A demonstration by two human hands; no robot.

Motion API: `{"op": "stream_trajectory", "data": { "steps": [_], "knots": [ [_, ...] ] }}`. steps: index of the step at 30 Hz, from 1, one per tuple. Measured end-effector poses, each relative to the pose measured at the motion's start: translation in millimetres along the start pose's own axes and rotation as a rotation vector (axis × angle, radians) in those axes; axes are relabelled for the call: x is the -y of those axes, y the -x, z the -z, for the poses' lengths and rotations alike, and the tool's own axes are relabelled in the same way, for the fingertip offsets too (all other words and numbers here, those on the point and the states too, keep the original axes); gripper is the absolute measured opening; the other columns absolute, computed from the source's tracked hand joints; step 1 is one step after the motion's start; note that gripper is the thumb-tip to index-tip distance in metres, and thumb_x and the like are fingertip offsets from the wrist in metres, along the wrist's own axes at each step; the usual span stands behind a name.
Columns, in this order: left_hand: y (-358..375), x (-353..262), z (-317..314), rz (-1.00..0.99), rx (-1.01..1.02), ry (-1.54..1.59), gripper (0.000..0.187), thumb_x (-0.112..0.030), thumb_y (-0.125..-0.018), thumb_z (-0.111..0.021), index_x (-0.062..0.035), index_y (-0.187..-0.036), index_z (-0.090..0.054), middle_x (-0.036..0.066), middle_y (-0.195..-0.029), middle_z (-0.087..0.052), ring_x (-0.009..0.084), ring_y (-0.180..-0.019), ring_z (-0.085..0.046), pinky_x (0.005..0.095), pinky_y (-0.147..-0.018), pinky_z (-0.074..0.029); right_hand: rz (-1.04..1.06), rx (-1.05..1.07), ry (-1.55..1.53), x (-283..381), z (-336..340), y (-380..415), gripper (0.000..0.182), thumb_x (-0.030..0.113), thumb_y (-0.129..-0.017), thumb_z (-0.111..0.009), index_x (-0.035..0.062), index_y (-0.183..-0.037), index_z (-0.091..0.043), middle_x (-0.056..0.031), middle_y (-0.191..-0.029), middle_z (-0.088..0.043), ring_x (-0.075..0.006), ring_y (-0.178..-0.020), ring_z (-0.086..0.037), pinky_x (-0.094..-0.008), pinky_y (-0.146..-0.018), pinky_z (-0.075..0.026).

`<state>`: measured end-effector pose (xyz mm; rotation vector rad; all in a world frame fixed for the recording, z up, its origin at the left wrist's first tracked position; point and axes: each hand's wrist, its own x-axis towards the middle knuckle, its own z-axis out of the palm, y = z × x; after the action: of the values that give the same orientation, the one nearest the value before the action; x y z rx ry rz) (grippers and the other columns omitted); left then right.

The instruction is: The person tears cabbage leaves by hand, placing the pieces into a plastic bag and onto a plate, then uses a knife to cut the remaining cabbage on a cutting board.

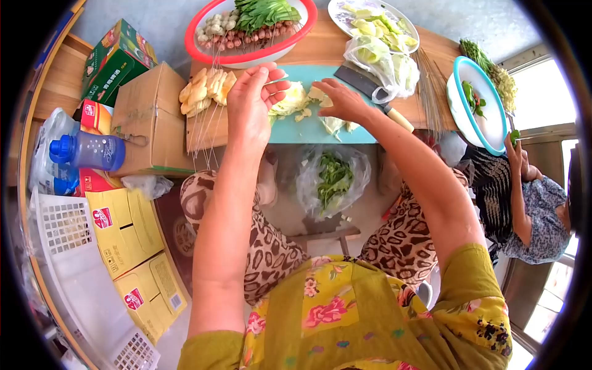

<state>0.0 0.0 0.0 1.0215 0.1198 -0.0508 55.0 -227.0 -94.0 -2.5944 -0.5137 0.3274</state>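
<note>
My left hand (pixel 250 95) is raised at the left side of the blue cutting board (pixel 290 132), its fingers curled in toward the thumb. Whatever it may hold is too thin or hidden to name. Over the board, my right hand (pixel 345 102) has thumb and fingers around a pale piece of cabbage (pixel 319 96). Between the hands lies a heap of cut cabbage (pixel 293 100), with loose scraps beside it. A cleaver (pixel 361 81) rests at the board's right, partly under a plastic bag of cabbage (pixel 373 58). Skewered pale slices (pixel 206 89) lie left of my left hand.
A red-rimmed basin (pixel 191 37) holds skewers and greens. A plate (pixel 410 21) of cabbage and loose bamboo skewers (pixel 428 92) are at right. Another person (pixel 530 216) sits by a blue-rimmed basin (pixel 457 105). Below hangs a bag of greens (pixel 333 182). Boxes (pixel 154 123) stand left.
</note>
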Motion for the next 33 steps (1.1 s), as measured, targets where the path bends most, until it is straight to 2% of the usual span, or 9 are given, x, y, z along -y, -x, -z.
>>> {"op": "stream_trajectory", "data": {
  "steps": [11,13,15,17,18,21,23,29,33],
  "knots": [
    [28,53,23,0.277,0.284,-0.490,0.022,-0.025,-0.094,-0.054,-0.0064,-0.102,-0.061,0.004,-0.091,-0.064,0.0117,-0.077,-0.062,0.0237,-0.068,-0.048,0.056,0.184,0.140,-7,-1,21,0.065,0.027,-0.073,-0.072,0.0186,-0.132,-0.046,-0.0080,-0.137,-0.043,-0.0275,-0.124,-0.044,-0.0451,-0.095,-0.041],
    [35,80,32,0.510,0.270,-0.701,0.025,-0.029,-0.091,-0.057,-0.0068,-0.102,-0.062,0.004,-0.091,-0.064,0.0108,-0.078,-0.062,0.0234,-0.066,-0.047,0.062,0.126,0.148,-5,-2,31,0.068,0.027,-0.071,-0.073,0.0193,-0.133,-0.046,-0.0081,-0.138,-0.042,-0.0283,-0.125,-0.043,-0.0461,-0.095,-0.040],
    [42,113,40,0.577,0.388,-0.962,0.034,-0.033,-0.084,-0.064,-0.0054,-0.103,-0.062,0.007,-0.094,-0.065,0.0142,-0.081,-0.062,0.0270,-0.069,-0.050,0.051,0.128,0.145,-1,-4,34,0.071,0.026,-0.070,-0.074,0.0203,-0.134,-0.044,-0.0080,-0.140,-0.041,-0.0285,-0.127,-0.041,-0.0472,-0.096,-0.039],
    [44,177,75,0.296,0.438,-1.310,0.047,-0.039,-0.076,-0.071,-0.0036,-0.106,-0.063,0.012,-0.100,-0.065,0.0223,-0.089,-0.063,0.0329,-0.077,-0.050,0.027,0.119,0.157,0,-5,37,0.074,0.026,-0.069,-0.074,0.0213,-0.136,-0.043,-0.0072,-0.142,-0.039,-0.0282,-0.129,-0.039,-0.0486,-0.097,-0.037],
    [48,193,79,0.394,0.346,-1.381,0.071,-0.045,-0.067,-0.076,0.0002,-0.118,-0.056,0.019,-0.112,-0.061,0.0301,-0.103,-0.059,0.0365,-0.089,-0.047,0.025,0.119,0.153,1,-4,39,0.074,0.026,-0.069,-0.074,0.0213,-0.136,-0.043,-0.0072,-0.142,-0.039,-0.0282,-0.129,-0.039,-0.0486,-0.097,-0.037],
    [69,241,91,0.497,0.142,-1.483,0.081,-0.044,-0.062,-0.078,-0.0007,-0.123,-0.049,0.023,-0.122,-0.055,0.0347,-0.116,-0.051,0.0387,-0.096,-0.043,0.024,0.095,0.227,-2,-5,44,0.074,0.026,-0.068,-0.077,0.0220,-0.134,-0.045,-0.0064,-0.137,-0.044,-0.0276,-0.125,-0.043,-0.0445,-0.097,-0.041],
    [72,275,105,0.597,0.135,-1.466,0.095,-0.046,-0.058,-0.080,0.0017,-0.130,-0.039,0.024,-0.129,-0.049,0.0337,-0.120,-0.048,0.0380,-0.098,-0.042,0.053,0.043,0.224,-3,-9,45,0.072,0.023,-0.068,-0.077,0.0213,-0.133,-0.046,-0.0063,-0.136,-0.045,-0.0269,-0.125,-0.044,-0.0444,-0.097,-0.042],
    [68,318,144,0.553,-0.088,-1.239,0.054,-0.029,-0.067,-0.073,-0.0002,-0.110,-0.058,0.021,-0.104,-0.063,0.0335,-0.096,-0.063,0.0399,-0.081,-0.050,0.088,-0.034,0.183,-5,-15,50,0.067,0.017,-0.068,-0.075,0.0186,-0.129,-0.048,-0.0073,-0.134,-0.046,-0.0278,-0.123,-0.045,-0.0424,-0.095,-0.044],
    [60,311,144,0.723,-0.332,-0.692,0.037,-0.013,-0.076,-0.068,-0.0077,-0.111,-0.055,0.009,-0.089,-0.060,0.0240,-0.069,-0.061,0.0365,-0.059,-0.052,0.185,-0.116,0.160,-4,-28,67,0.064,0.010,-0.068,-0.073,0.0167,-0.127,-0.049,-0.0071,-0.126,-0.051,-0.0274,-0.118,-0.048,-0.0414,-0.090,-0.047]
  ]
}}
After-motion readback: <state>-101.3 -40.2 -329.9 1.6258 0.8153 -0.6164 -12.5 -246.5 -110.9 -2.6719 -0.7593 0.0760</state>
